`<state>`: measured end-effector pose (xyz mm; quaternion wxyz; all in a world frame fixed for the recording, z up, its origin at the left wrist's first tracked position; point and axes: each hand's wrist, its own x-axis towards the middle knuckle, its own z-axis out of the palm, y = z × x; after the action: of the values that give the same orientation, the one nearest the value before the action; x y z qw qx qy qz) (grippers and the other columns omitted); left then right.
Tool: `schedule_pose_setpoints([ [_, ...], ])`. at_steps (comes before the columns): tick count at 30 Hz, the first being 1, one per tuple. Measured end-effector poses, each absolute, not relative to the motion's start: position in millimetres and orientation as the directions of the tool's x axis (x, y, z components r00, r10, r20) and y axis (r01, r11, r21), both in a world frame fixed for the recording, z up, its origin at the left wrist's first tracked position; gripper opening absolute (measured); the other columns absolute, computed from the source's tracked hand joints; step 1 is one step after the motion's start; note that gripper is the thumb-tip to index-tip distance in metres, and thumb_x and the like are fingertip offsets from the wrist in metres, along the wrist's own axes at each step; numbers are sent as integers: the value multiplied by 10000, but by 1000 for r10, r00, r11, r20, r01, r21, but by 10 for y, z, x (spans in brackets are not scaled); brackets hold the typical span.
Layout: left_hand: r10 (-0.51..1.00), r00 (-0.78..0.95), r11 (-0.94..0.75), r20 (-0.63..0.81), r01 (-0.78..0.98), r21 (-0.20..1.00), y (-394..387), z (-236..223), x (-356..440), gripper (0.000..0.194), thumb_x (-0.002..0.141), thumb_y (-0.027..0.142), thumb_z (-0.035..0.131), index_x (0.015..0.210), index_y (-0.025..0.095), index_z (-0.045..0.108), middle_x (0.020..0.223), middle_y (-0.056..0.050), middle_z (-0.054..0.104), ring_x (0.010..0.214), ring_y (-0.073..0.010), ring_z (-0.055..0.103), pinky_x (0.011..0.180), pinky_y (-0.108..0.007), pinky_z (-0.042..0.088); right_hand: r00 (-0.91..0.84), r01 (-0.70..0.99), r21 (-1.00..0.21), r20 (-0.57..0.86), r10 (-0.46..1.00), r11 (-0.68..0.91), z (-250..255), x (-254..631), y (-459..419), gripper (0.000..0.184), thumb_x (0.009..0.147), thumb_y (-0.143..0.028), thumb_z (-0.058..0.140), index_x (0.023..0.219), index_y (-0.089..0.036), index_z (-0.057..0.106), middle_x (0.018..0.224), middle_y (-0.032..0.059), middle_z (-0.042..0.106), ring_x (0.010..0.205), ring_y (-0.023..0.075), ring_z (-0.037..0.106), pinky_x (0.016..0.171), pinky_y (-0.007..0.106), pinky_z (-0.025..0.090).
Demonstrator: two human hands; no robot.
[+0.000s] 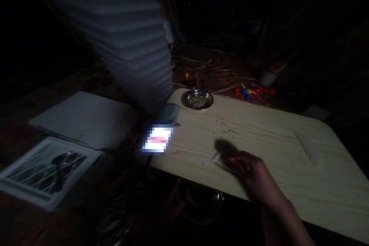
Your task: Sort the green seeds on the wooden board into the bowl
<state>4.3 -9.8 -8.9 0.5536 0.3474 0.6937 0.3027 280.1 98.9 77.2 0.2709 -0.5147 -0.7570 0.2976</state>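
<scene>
My right hand (250, 173) rests on the light wooden tabletop (288, 150) near its front edge. Its fingers are closed on a small clear plastic packet (216, 159) that lies flat on the wood. A few dark seeds (230, 131) are scattered just beyond the hand. A small steel bowl (199, 99) with seeds stands at the table's far left corner. My left hand is out of sight.
A tall stack of translucent plastic containers (129, 34) rises at the left. A lit phone screen (157, 139) lies at the table's left edge. A white lid (83, 117) and a compartment tray (46, 171) lie on the floor at left. Coloured bits (253, 91) lie beyond the table.
</scene>
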Motion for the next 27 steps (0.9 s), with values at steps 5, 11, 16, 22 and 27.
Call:
schedule_pose_setpoints([
  [5, 795, -143, 605, -589, 143, 783, -44, -39, 28, 363, 868, 314, 619, 1194, 158, 583, 1131, -90, 654, 955, -206, 656, 820, -405, 555, -145, 626, -756, 125, 982, 189, 707, 2837, 722, 190, 898, -315, 558, 946, -230, 721, 945, 61, 745, 848, 219, 703, 737, 320, 547],
  [11, 787, -102, 617, -609, 137, 775, -2, 69, 19, 375, 893, 394, 565, 1181, 155, 589, 1065, -71, 670, 865, -193, 671, 741, -357, 576, -141, 586, -770, 207, 968, 250, 645, 2250, 746, 216, 897, -216, 521, 954, -220, 729, 936, 61, 746, 842, 225, 703, 769, 349, 557],
  [16, 769, -99, 640, -632, 132, 757, -13, 101, -2, 335, 892, 373, 574, 1139, 149, 600, 1002, -60, 676, 810, -171, 667, 709, -339, 570, -288, 577, -757, 163, 944, 307, 657, 2121, 664, 228, 884, -156, 517, 871, -230, 732, 861, 32, 730, 785, 207, 683, 723, 333, 548],
  [22, 775, -94, 632, -624, 131, 764, 1, 72, -15, 333, 891, 386, 572, 1116, 143, 612, 970, -53, 678, 800, -171, 663, 702, -343, 570, -208, 535, -815, 130, 969, 224, 626, 2216, 598, 210, 888, -166, 528, 890, -232, 727, 870, 15, 732, 789, 184, 684, 733, 297, 551],
  [27, 781, -87, 624, -619, 161, 764, -5, 92, -26, 307, 891, 358, 577, 1110, 146, 614, 1006, -53, 678, 829, -177, 665, 730, -345, 564, -152, 588, -763, 222, 963, 269, 589, 2253, 798, 262, 898, -176, 502, 1039, -236, 714, 1058, 52, 724, 961, 217, 682, 879, 350, 541],
])
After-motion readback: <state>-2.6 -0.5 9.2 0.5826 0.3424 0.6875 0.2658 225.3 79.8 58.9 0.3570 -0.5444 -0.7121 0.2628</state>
